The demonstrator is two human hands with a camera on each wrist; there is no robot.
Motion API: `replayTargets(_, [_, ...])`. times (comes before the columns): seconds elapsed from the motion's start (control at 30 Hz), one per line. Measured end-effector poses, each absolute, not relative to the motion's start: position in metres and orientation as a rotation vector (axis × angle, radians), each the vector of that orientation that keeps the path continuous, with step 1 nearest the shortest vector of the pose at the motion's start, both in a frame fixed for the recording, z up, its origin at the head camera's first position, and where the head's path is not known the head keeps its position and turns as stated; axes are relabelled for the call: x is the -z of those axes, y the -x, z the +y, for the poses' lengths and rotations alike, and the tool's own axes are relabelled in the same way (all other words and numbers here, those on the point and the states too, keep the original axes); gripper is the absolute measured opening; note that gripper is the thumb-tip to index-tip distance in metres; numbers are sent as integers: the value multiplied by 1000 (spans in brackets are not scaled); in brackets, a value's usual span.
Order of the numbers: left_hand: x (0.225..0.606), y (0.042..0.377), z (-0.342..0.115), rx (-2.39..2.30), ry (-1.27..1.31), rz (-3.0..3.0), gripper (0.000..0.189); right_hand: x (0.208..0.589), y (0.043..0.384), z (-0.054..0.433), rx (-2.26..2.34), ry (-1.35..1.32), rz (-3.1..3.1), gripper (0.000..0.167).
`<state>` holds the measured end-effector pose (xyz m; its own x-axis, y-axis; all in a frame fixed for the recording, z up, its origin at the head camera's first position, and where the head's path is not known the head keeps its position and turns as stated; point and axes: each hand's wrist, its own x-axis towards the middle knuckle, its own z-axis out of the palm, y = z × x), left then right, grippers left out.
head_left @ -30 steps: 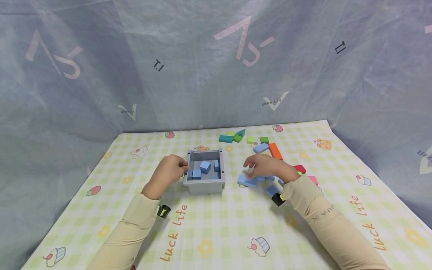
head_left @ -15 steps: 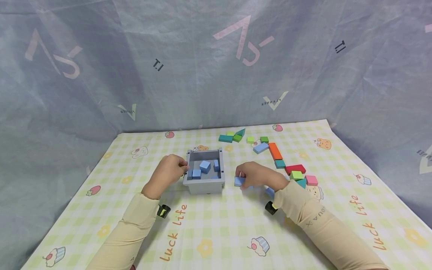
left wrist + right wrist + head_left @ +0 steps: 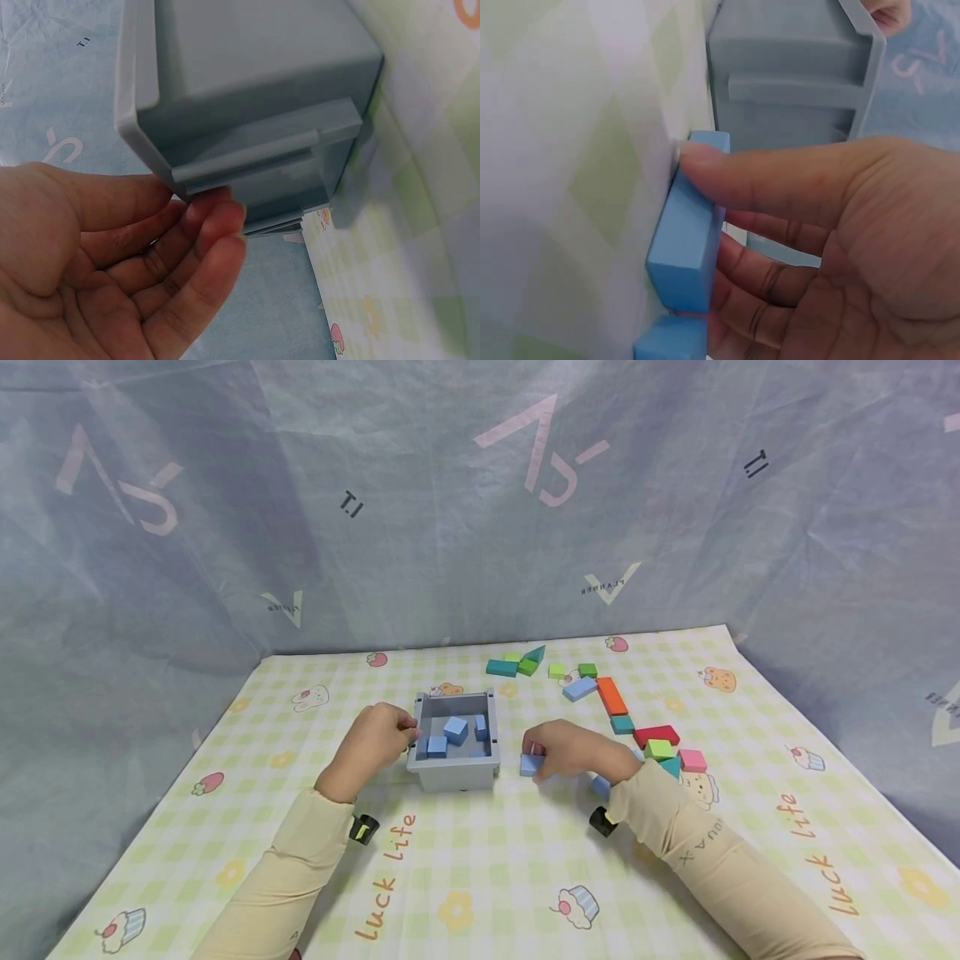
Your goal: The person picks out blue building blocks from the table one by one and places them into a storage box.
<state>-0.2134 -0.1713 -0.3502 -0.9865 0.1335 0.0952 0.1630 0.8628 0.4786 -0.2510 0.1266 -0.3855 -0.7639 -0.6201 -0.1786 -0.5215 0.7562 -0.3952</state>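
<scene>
My left hand (image 3: 378, 737) holds the left rim of a small grey plastic box (image 3: 456, 778). In the left wrist view its thumb and fingertips meet at the rim and a ledge on the box's side. Several blue blocks (image 3: 455, 730) lie inside. To the right of the box, my right hand (image 3: 576, 748) grips a blue rectangular block (image 3: 684, 236) low at the tablecloth, thumb on one face and fingers on the opposite side. Another blue block (image 3: 675, 341) lies close behind it in the right wrist view. The hand partly hides these blocks in the head view.
Beyond the right hand lie an orange block (image 3: 612, 696), a blue block (image 3: 580, 689), a red block (image 3: 657, 736), a lime block (image 3: 660, 749) and a pink block (image 3: 692, 761). Green and teal pieces (image 3: 502, 668) sit near the table's back edge. A curtain hangs behind.
My right hand has moved slightly left and down onto the blue block and taken hold of it, uncovering teal, red and lime blocks. My left hand and the box have stayed put.
</scene>
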Motion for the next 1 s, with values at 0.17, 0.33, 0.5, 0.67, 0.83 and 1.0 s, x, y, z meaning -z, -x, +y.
replayTargets(0.17, [351,213,-171,778,244,-2970,11,380,255,133,507,788,2705,29])
replayTargets(0.33, [350,213,-170,780,238,-2975,12,371,256,134,664,734,2810,31])
replayTargets(0.5, [350,213,-171,784,224,-2979,13,366,251,126,899,798,2880,34])
replayTargets(0.67, [351,213,-171,775,226,-2980,12,369,240,109,1172,975,2861,41])
replayTargets(0.83, [351,214,-171,769,233,-2978,12,371,225,92,1287,1128,2792,41])
replayTargets(1.0, [351,214,-171,761,242,-2973,13,373,217,83,1305,1164,2806,32])
